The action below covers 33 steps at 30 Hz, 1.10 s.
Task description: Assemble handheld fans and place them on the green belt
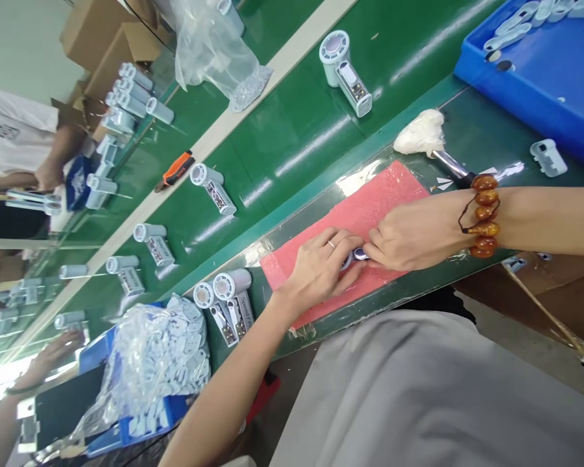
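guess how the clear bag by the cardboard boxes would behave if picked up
The clear bag is probably floppy, as its thin film is creased and slumped. The small pale pieces gathered at one end would likely make that end sag. Its shiny surface may be a bit slippery.

A wide lane opens on the green belt [283,139] between the lone fan [345,74] and the next fan along [214,188]. Over the red mat [370,194], left hand [318,266] and right hand [406,237] block the middle; paired fans [231,285] crowd its left end, a tool [448,165] bars the right.
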Each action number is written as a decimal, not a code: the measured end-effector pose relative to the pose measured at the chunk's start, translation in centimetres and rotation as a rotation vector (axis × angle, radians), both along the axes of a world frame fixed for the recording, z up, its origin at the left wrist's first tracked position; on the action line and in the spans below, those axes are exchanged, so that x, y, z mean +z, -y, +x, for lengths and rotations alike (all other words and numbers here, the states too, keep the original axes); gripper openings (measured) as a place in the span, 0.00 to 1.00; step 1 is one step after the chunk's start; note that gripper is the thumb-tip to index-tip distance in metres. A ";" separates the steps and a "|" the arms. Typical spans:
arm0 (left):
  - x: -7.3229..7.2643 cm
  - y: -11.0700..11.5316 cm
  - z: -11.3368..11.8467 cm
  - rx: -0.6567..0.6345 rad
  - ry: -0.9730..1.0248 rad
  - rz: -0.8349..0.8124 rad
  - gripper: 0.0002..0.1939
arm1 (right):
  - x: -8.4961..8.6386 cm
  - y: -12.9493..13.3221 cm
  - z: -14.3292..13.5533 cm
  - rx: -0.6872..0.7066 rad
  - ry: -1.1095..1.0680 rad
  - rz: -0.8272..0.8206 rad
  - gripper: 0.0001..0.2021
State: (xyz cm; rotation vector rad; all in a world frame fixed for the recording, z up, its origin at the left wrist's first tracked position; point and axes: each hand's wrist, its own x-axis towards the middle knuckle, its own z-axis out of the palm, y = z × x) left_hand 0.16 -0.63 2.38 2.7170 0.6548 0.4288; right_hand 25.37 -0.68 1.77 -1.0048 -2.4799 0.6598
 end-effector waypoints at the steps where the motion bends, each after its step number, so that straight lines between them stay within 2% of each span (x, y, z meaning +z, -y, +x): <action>1: 0.0 0.1 0.1 0.006 0.006 0.008 0.09 | 0.2 -0.1 0.0 0.075 0.010 0.008 0.36; 3: -0.1 0.2 0.2 0.021 0.000 0.027 0.10 | 0.4 0.1 0.1 0.176 0.034 0.033 0.42; 4: -0.2 0.2 0.2 0.027 -0.010 0.038 0.10 | 0.4 0.3 0.1 0.182 0.046 0.048 0.44; 6: -0.5 0.4 0.3 0.032 -0.030 0.070 0.11 | 0.2 0.9 0.3 0.143 0.069 0.075 0.42; 9: -1.1 0.5 0.4 0.039 0.010 0.124 0.10 | -0.3 2.0 0.7 0.078 0.079 0.089 0.35; 13: -1.7 0.5 0.6 0.052 0.098 0.159 0.08 | -0.9 2.6 1.0 0.014 -0.016 -0.001 0.34; 17: -1.5 0.4 0.6 0.042 0.106 0.170 0.07 | -0.7 2.4 1.1 0.025 -0.032 -0.079 0.36; 22: -1.0 0.3 0.6 0.022 0.105 0.097 0.06 | -0.4 2.8 0.7 0.084 -0.022 -0.062 0.32; 25: -0.9 0.1 0.6 0.016 0.087 0.086 0.08 | -0.6 3.1 0.4 0.042 -0.005 -0.065 0.31; 29: -0.6 0.0 0.4 0.022 0.070 -0.018 0.08 | -0.3 3.5 0.4 -0.081 0.067 0.052 0.29; 33: -0.6 0.1 0.0 0.011 0.086 -0.145 0.17 | 1.5 3.5 0.9 0.050 0.144 0.257 0.25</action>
